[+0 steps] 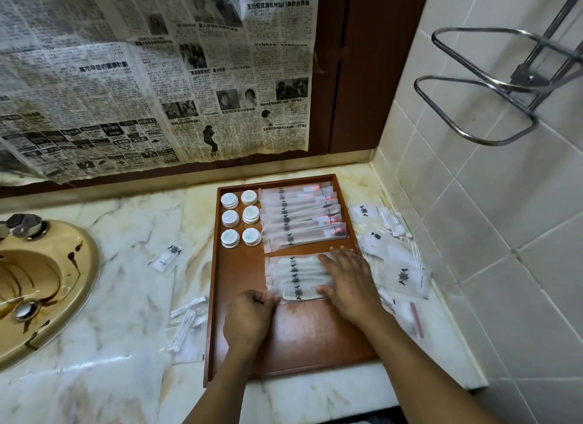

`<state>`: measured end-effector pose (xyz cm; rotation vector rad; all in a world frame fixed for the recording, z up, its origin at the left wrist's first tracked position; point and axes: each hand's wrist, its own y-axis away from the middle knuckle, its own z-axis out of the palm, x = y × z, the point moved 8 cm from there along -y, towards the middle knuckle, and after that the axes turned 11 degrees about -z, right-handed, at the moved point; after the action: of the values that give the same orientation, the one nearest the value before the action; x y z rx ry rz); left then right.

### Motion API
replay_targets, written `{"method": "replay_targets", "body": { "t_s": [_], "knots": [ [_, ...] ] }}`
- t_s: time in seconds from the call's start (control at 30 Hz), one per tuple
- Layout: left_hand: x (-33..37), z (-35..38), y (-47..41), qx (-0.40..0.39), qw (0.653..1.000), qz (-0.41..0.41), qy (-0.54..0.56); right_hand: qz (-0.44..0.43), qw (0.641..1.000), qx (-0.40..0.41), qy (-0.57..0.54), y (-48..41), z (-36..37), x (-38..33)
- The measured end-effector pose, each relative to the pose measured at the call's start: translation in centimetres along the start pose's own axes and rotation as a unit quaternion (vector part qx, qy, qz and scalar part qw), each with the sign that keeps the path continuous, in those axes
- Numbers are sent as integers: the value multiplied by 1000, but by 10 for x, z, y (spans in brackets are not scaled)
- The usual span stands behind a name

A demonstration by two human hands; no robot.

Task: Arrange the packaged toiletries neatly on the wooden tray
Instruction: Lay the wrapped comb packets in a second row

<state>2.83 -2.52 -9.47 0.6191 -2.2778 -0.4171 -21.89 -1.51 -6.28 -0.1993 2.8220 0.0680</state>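
head view: on a marble counter (126,266), the wooden tray (239,344) holds 6 round tubs (229,218), a row of toothbrush packets (303,215) and, nearest, overlapped comb packets (295,273). right hand (350,284) lies flat on them, fingers spread; left hand (249,316) pinches their left end with curled fingers. an uneven push could skew the slippery stack.

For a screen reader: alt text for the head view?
On a wooden tray, the right hand presses flat on packaged combs while the left hand curls at their edge. Six round tins and packaged toothbrushes sit behind.
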Motion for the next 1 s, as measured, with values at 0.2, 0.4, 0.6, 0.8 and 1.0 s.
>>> {"method": "replay_targets", "body": {
  "t_s": [0.2, 0.4, 0.6, 0.8, 1.0],
  "knots": [
    [-1, 0, 0, 0, 1000, 4, 7, -16, 996, -92, -3, -15, 9, -12],
    [-4, 1, 0, 0, 1000, 1, 6, -14, 995, -97, -6, -14, 13, -12],
    [-2, -1, 0, -2, 1000, 5, 4, -8, 996, -92, -10, -13, 14, -12],
    [-2, -1, -1, -4, 1000, 16, 8, -7, 996, -93, -11, -13, 15, -10],
    [-3, -1, -2, -13, 1000, 24, 10, -10, 995, -97, -2, -14, 15, -10]
  ]
}}
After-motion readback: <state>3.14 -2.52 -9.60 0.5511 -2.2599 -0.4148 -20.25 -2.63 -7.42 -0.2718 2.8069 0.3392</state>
